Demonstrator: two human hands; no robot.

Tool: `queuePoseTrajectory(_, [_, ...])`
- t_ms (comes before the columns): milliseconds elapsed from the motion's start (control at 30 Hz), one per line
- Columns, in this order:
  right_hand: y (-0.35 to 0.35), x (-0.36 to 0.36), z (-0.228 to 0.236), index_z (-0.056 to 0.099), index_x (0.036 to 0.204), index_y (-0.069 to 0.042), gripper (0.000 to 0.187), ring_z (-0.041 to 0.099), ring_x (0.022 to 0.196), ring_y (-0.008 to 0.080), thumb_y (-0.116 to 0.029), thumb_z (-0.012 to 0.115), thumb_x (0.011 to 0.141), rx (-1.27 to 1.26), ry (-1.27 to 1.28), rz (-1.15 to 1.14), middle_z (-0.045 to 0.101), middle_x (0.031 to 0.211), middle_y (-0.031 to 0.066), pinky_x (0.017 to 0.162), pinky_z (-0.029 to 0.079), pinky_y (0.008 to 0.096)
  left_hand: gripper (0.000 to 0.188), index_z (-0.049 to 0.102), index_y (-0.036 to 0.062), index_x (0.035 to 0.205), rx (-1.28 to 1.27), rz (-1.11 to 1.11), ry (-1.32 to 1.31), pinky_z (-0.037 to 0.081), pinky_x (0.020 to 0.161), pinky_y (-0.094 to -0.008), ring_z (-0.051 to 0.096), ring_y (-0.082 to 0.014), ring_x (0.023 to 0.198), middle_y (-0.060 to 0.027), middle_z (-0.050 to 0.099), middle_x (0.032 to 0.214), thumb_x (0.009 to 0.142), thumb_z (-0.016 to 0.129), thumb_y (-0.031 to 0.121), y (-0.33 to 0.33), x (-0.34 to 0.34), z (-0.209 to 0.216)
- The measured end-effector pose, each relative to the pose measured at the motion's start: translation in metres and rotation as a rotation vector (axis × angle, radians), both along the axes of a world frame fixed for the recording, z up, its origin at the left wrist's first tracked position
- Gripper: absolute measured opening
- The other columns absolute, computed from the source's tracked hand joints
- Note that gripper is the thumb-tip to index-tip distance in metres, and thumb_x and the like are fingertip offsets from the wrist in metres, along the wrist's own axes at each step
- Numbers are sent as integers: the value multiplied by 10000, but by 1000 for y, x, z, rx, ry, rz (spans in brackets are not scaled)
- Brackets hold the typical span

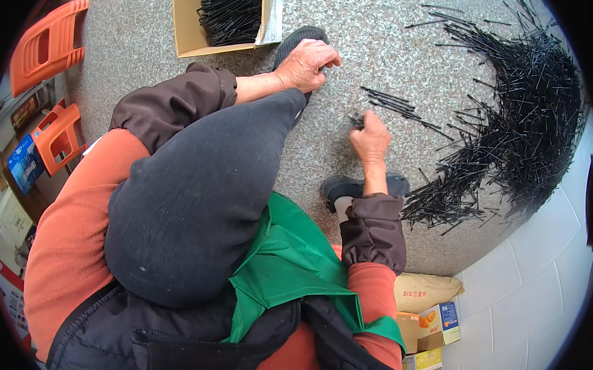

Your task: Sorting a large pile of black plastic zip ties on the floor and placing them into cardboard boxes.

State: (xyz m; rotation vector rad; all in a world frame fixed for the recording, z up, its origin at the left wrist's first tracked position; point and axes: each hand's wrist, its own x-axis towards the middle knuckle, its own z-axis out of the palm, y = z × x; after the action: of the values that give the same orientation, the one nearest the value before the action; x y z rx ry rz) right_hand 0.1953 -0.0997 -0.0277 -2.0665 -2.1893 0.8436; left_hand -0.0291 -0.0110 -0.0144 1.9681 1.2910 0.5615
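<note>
Bent over the floor, I have my right hand (371, 137) closed in a fist. Dark ends of what look like thin black sticks (357, 121) poke out on its left side. Just beyond that fist, a short row of thin black sticks (394, 103) with small knobbed ends lies on the speckled floor. My left hand (306, 65) is curled beside my left shoe (301, 36), back of the hand up. Its fingers are bent toward the thumb, and whatever they hold is hidden. A large loose pile of the same sticks (534, 122) spreads out to the right.
An open cardboard box (184, 31) of black sticks stands at the far left of my hands. Orange plastic stools (50, 45) line the left side. My right shoe (343, 187) is near the pile. A brown sack (424, 291) and small cartons (449, 322) sit by the white wall (523, 301).
</note>
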Motion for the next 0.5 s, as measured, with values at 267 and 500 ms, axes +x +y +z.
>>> queuePoseTrajectory(267, [26,39,-12,500,787,-102,99,589,587,326,-90,550,703,221,-138,-31,566,669,91,510,463,444,314,549,108,862,-10,-12,-5,376,820,-344,541,-209,826,-8,545,758,587,516,-40,2,3,-1])
queuePoseTrajectory(500, [35,48,-18,474,721,-99,48,594,530,270,-73,501,751,267,-180,317,554,643,74,448,473,376,311,550,110,861,-4,-12,13,377,819,-343,541,-208,822,-8,544,753,592,514,-40,1,-1,-3])
